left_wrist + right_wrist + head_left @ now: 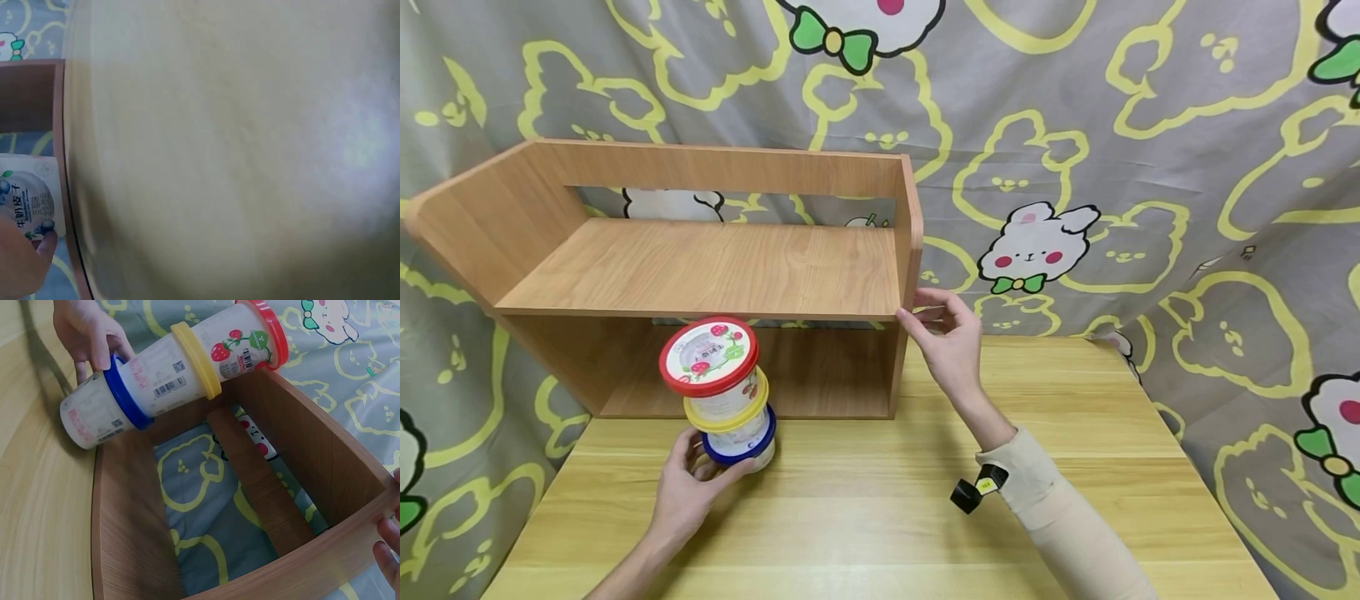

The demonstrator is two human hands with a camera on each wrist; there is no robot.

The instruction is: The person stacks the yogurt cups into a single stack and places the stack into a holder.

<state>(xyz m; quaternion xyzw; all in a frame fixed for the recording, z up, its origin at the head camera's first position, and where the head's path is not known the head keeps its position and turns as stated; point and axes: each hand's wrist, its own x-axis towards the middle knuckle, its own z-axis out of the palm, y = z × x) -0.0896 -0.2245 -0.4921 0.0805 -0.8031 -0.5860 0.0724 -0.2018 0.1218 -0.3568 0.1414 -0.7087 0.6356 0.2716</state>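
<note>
Three lidded paper tubs stand stacked in front of the wooden desk shelf (700, 267). On top is the red-lidded tub (711, 357) with strawberries printed on it, then the yellow-lidded tub (730, 408), then the blue-lidded tub (741, 450). My left hand (688, 492) grips the bottom tub, thumb at the near side; whether its base touches the table cannot be told. A blueberry-printed lid (31, 200) shows at the left wrist view's edge. With thumb on the front edge and fingers on the outer side, my right hand (951, 342) holds the shelf's right panel (907, 250).
The shelf has an upper level with a back rail (722, 171) and a lower compartment (827, 375). It stands on a light wooden table (865, 517). A grey curtain (1052, 75) with yellow outlines hangs behind and at both sides.
</note>
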